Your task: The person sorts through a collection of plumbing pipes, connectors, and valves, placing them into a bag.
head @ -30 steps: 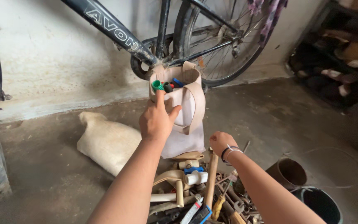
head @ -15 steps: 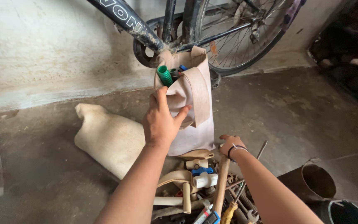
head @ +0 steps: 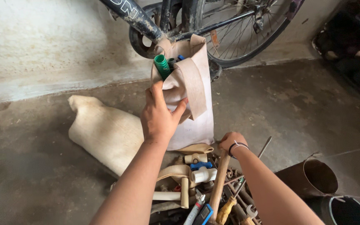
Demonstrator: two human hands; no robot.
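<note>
Bag (head: 192, 112) lifted slightly since earlier; left hand (head: 160, 118) clamps its bunched cloth, keeping it upright. Right hand (head: 229, 142) closed around wooden handle (head: 218, 185) amid tools.

1. Cream-white cloth tote bag (head: 194, 121): plain, unpatterned, with beige strap.
2. Green ribbed tool handle (head: 161, 66): bright green, ridged in rings; a blue handle tip (head: 181, 57) shows beside it.
3. Off-white burlap sack (head: 105, 133): pale, coarse weave, faintly soiled.
4. Black bicycle frame (head: 134, 17): dark paint, white lettering, dusty.
5. White plastic pipe fitting (head: 203, 175): white body under a blue valve handle (head: 201, 165).
6. Light brown wooden hammer handle (head: 218, 183): plain tan.
7. Yellow screwdriver handle (head: 226, 208): amber-yellow.
8. Rusty brown metal can (head: 309, 179): brown, mottled.
9. Grey concrete floor (head: 280, 108): stained, blotchy.
10. Whitewashed wall (head: 51, 37): off-white, smudged.
</note>
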